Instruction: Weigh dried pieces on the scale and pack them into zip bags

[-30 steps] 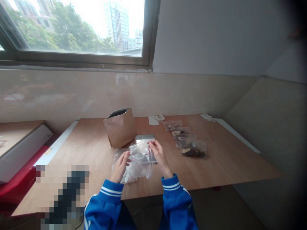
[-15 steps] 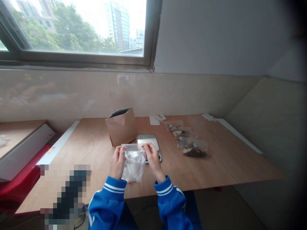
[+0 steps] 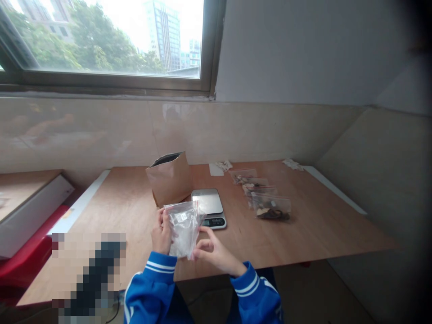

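Note:
A clear zip-lock bag [image 3: 182,230] with a small white label hangs upright over the near part of the table. My left hand [image 3: 162,234] grips its upper left edge, fingers closed on the plastic. Low on the bag's right side, my right hand [image 3: 211,249] has its fingers curled against the lower right corner; thumb and fingertips appear to pinch the plastic there. Just behind the bag lies a digital kitchen scale [image 3: 207,201] with a steel plate, its front left partly hidden by the bag. A brown kraft paper bag [image 3: 170,179] stands open-topped behind my left hand.
Several filled zip-lock bags [image 3: 272,207] lie in an overlapping row right of the scale. White scraps [image 3: 222,166] lie at the table's back edge. A pixelated dark area [image 3: 97,274] covers the left front. A red stool [image 3: 30,256] stands at the left.
My right hand has left the bag's top right corner and moved down to its lower right side. The bag has turned slightly, showing more of the scale. My left hand keeps its hold.

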`<move>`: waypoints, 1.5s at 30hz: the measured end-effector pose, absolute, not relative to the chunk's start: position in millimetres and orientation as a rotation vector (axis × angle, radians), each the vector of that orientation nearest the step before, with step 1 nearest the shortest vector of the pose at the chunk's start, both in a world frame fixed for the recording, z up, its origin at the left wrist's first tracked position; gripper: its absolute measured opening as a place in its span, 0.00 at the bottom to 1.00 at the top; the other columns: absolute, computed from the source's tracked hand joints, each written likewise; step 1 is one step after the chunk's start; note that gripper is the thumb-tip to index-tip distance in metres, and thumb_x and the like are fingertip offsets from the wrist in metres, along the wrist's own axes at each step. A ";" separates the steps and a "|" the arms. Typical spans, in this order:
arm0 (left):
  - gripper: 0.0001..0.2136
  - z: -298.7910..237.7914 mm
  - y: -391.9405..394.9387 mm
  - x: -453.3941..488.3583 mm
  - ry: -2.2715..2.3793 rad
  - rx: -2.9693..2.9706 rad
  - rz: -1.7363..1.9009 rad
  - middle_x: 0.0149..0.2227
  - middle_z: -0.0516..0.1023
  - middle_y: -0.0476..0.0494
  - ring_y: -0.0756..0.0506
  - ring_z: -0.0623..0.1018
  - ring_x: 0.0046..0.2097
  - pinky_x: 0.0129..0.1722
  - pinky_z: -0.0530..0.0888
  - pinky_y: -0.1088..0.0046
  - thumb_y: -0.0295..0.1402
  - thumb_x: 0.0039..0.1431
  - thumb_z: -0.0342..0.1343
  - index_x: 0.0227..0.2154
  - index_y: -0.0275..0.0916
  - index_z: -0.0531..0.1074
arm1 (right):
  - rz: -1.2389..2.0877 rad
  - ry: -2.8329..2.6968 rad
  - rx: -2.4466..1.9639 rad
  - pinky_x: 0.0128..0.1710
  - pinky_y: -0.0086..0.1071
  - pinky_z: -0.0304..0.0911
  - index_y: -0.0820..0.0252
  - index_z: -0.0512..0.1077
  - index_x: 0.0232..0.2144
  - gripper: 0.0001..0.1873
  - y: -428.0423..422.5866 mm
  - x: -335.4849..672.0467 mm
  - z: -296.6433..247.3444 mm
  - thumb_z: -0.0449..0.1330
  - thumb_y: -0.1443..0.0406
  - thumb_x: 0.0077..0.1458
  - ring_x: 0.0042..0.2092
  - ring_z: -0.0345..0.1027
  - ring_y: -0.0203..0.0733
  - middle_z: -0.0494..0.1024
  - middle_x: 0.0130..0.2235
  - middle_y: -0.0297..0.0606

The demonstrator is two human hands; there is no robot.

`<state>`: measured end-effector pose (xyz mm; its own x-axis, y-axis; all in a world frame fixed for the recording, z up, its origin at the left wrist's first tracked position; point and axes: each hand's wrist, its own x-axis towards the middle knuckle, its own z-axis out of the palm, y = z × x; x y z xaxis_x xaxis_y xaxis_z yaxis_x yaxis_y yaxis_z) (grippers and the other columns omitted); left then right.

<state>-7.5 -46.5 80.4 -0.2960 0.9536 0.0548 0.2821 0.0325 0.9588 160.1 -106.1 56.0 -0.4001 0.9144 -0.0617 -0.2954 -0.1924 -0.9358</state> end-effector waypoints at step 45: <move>0.20 0.4 1.2 -15.5 1.664 1.937 0.916 0.46 0.75 0.33 0.36 0.73 0.49 0.51 0.64 0.54 0.42 0.52 0.54 0.46 0.36 0.67 | 1.394 -1.143 -1.541 0.24 0.30 0.56 0.58 0.66 0.35 0.29 -115.1 121.1 10.6 0.47 0.39 0.52 0.20 0.59 0.36 0.61 0.16 0.25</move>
